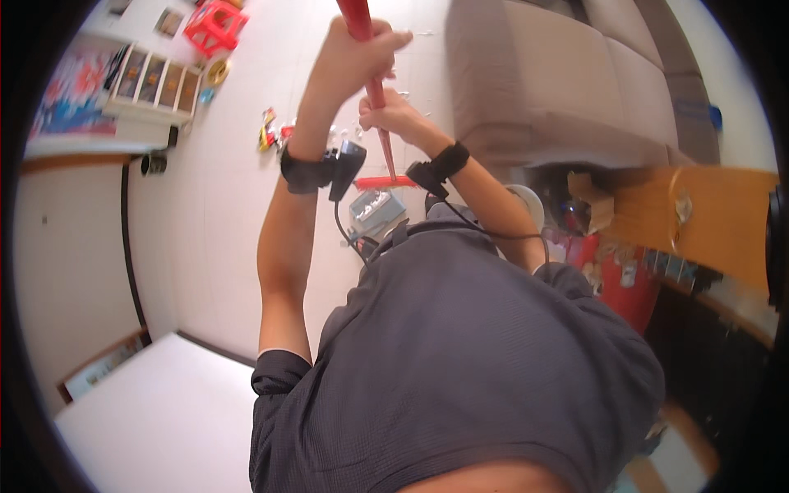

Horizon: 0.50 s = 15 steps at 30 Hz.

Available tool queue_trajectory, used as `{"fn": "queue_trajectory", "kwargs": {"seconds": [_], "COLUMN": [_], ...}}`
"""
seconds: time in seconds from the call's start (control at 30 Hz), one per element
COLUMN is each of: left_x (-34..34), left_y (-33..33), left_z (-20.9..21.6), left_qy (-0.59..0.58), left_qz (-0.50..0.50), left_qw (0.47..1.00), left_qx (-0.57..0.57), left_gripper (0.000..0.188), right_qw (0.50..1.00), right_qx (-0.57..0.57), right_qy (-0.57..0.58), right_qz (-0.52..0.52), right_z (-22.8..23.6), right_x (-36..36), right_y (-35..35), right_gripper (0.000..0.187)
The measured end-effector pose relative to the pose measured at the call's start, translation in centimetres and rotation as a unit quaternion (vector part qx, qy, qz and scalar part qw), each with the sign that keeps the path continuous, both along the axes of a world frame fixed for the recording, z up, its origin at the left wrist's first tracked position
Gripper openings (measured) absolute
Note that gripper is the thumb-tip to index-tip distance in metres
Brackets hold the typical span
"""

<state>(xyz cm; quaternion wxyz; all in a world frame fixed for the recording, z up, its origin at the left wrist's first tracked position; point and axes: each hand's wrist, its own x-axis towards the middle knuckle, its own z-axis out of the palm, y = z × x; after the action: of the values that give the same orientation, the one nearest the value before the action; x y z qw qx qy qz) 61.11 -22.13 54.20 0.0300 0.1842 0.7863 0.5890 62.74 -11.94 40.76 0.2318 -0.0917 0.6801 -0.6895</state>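
A red broom handle (376, 92) slants down from the top edge to a red broom head (386, 182) on the floor. My left hand (352, 64) is wrapped round the upper part of the handle, its thumb sticking out to the right. Lower down, my right hand (394, 116) is closed round the same handle. Just below the broom head, near my feet, a grey dustpan (379, 215) sits on the floor with white scraps in it. Black straps with small devices and cables circle both my wrists.
Coloured wrappers (267, 131) and white scraps lie on the pale tiled floor. A beige sofa (575, 78) fills the upper right, with a wooden cabinet (715, 218) below it. A red stool (215, 26) and a shelf unit (154, 78) stand upper left; a white tabletop (164, 419) is lower left.
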Motion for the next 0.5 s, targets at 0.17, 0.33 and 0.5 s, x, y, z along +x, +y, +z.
{"fn": "queue_trajectory", "kwargs": {"seconds": [0.17, 0.33, 0.5], "left_x": [-3.0, -6.7, -9.6], "left_y": [10.3, 17.2, 23.2], "left_z": [-4.4, -10.0, -12.5], "left_qy": [-0.055, -0.083, -0.103], "left_qz": [-0.118, -0.206, -0.256], "left_qw": [0.990, 0.971, 0.960], "left_qx": [-0.047, -0.091, -0.046], "left_gripper": [0.033, 0.029, 0.025], "right_qw": [0.984, 0.939, 0.921], "right_qx": [-0.053, -0.184, -0.058], "right_qy": [-0.002, -0.057, 0.067], "right_qz": [-0.172, -0.286, -0.381], "right_z": [-6.5, -6.2, -15.0], "right_x": [-2.1, -2.5, -6.7], "right_y": [8.4, 15.2, 18.5], "right_gripper": [0.018, 0.028, 0.044]}}
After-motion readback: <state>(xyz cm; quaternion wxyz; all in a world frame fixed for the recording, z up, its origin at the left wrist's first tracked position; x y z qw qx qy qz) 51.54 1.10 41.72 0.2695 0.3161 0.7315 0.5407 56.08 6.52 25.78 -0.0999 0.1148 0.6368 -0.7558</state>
